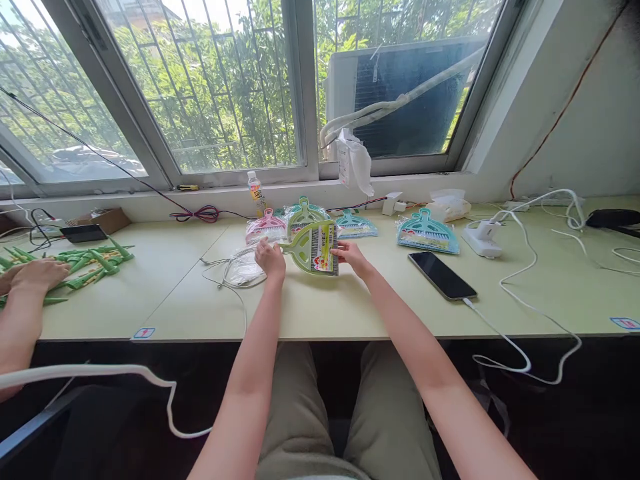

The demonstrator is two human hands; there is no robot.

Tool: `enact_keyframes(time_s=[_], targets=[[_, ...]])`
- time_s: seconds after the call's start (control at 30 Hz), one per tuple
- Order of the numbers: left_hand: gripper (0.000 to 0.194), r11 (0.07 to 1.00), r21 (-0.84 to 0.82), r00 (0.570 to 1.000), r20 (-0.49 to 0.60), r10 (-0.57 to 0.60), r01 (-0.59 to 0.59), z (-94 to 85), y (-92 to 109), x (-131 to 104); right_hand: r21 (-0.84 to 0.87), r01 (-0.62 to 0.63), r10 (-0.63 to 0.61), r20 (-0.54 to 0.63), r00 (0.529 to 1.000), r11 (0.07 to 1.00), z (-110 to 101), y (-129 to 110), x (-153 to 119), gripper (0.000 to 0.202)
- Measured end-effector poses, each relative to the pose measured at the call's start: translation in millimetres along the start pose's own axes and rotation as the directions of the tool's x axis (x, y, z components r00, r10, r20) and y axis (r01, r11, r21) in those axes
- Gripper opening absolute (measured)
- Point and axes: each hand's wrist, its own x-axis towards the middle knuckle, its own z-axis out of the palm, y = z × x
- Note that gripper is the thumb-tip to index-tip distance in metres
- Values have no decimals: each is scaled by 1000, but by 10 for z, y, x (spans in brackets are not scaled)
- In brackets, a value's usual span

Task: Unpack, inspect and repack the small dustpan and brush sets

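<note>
A green dustpan-and-brush set (pixel 302 249) is held up over the table, its brush and printed label toward me. My left hand (pixel 271 259) is closed round its handle at the left end. At the label's right edge, my right hand (pixel 352 256) grips the brush side between thumb and fingers. Behind it lie a pink set (pixel 267 225), another green set (pixel 303 212) and a blue set (pixel 356 225). Another blue set (pixel 428 233) rests farther right. Below my left hand is a coiled pale cable with clear plastic (pixel 244 268).
A black phone (pixel 443 275) with a white cable lies on the right, near a white power strip (pixel 483 239). A bottle (pixel 257 192) stands by the window. At far left, another person's hands touch green pointed pieces (pixel 103 263).
</note>
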Motion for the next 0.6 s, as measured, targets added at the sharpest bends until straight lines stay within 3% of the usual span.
enact_keyframes(time_s=[0.07,0.1,0.2,0.27,0.4,0.6], targets=[[40,995,-90,994,95,47,-39,16,-11,-6,-11,-16,16,14,1000,1000,13,12,-6,23],[45,989,-127,992,92,92,-79,24,-15,-11,-13,-23,23,21,1000,1000,19,15,-9,23],[56,983,-93,987,-35,157,-160,34,-26,-17,-13,-37,37,6,999,999,16,9,-13,23],[53,995,17,992,-76,97,-96,34,-42,-2,-17,-50,49,-37,998,999,-6,-3,-9,20],[31,987,152,998,-22,-53,55,58,-93,41,-7,-67,66,-102,993,998,-55,-18,8,15],[38,977,211,996,85,5,-23,111,-162,57,-19,-83,81,-94,992,996,-26,17,12,14]])
